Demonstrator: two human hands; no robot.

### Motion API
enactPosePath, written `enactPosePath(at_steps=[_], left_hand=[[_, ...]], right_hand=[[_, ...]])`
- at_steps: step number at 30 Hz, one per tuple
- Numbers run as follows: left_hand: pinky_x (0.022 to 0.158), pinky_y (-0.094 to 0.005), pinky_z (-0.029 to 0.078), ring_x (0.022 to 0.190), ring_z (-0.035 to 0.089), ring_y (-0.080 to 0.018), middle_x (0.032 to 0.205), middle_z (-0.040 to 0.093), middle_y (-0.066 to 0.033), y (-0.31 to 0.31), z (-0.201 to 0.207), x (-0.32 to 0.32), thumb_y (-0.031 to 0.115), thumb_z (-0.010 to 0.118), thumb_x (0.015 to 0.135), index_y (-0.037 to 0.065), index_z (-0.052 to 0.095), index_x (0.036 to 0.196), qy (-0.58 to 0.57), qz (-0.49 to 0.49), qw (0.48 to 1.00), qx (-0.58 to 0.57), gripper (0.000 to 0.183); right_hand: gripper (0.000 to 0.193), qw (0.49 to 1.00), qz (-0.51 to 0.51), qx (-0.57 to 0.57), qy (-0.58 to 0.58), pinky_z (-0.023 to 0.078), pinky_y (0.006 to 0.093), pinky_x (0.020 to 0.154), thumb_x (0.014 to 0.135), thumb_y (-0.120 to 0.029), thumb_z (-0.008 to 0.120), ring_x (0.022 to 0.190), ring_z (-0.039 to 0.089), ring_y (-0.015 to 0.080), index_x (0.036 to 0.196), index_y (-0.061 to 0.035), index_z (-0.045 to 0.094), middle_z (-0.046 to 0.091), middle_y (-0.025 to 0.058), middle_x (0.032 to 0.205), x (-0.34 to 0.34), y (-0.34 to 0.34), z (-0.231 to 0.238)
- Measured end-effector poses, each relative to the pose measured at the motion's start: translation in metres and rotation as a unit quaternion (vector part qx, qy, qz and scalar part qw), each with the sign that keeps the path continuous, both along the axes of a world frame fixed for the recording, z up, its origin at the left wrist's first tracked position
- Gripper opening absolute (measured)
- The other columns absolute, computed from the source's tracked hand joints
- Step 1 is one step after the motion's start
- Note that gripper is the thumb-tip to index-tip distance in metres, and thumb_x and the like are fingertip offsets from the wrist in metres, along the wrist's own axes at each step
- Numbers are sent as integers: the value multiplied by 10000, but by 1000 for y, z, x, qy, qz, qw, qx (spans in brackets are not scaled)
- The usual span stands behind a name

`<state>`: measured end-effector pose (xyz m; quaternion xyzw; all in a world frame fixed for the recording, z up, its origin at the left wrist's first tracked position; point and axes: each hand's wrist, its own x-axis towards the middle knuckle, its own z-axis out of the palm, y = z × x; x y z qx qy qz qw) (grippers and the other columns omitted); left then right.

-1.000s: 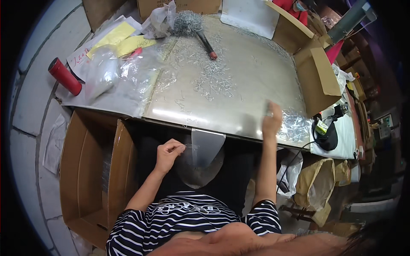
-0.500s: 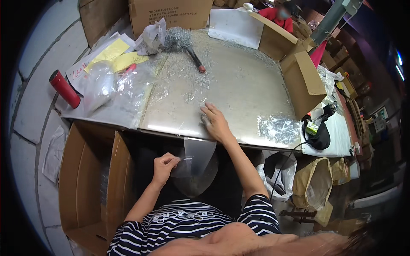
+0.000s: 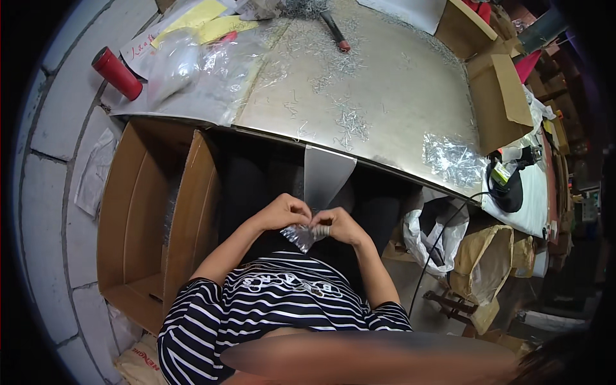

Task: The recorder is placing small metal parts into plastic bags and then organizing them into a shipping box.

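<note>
In front of my striped shirt both hands are together, below the table edge. My left hand (image 3: pixel 282 212) is closed, its fingertips pinching a small clear plastic bag (image 3: pixel 296 237) that looks shiny and creased. My right hand (image 3: pixel 340 224) meets it at the bag's upper edge, fingers curled and closed. A small bunch of thin metal pins (image 3: pixel 321 230) shows under the right fingers. Many similar loose pins (image 3: pixel 350 125) lie scattered over the metal tabletop (image 3: pixel 410 83). A translucent sheet (image 3: pixel 327 172) hangs from the table edge just beyond my hands.
An open cardboard box (image 3: pixel 138 212) stands at my left. On the table are a red flask (image 3: pixel 117 74), clear plastic bags (image 3: pixel 176 64), a dark tool with a red tip (image 3: pixel 336 32) and a cardboard flap (image 3: pixel 507 102). A white bag (image 3: pixel 436 237) hangs at the right, beside a cable.
My right hand has left the tabletop and come down to the bag at my left hand. My left hand has moved toward my body. The head view has tilted downward.
</note>
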<state>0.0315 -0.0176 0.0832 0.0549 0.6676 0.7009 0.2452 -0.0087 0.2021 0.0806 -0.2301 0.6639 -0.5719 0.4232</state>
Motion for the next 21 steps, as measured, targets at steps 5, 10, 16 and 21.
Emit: enactPosePath(at_steps=[5, 10, 16, 21], left_hand=[[564, -288, 469, 579, 599, -149, 642, 642, -94, -4, -48, 1, 121, 780, 692, -10, 658, 737, 64, -42, 977, -197, 185], [602, -329, 489, 625, 625, -201, 718, 656, -148, 5, -58, -13, 130, 790, 695, -29, 643, 855, 91, 124, 954, -256, 270], [658, -244, 507, 743, 642, -114, 802, 673, -82, 3, -52, -38, -13, 753, 737, -60, 599, 1051, 34, 219, 975, 18, 352], [718, -246, 523, 798, 639, -110, 892, 677, -65, 21, -81, -33, 96, 700, 832, -20, 634, 1009, -51, 285, 935, 204, 222]], right_hand=[[137, 988, 76, 112, 71, 497, 273, 719, 773, 8, 673, 747, 625, 128, 908, -7, 691, 689, 48, 798, 5, 16, -77], [135, 931, -104, 157, 312, 506, 319, 714, 788, -29, 667, 762, 655, 221, 915, 11, 691, 677, 130, 819, -41, 24, 9], [342, 799, -381, 144, 443, 431, 369, 979, 942, -250, 579, 1133, 579, 315, 1185, -12, 619, 614, 186, 1209, -170, 11, 63], [481, 798, -130, 181, 560, 275, 420, 1122, 927, -323, 555, 1343, 380, 350, 1322, -51, 527, 450, 207, 1413, -211, -68, 37]])
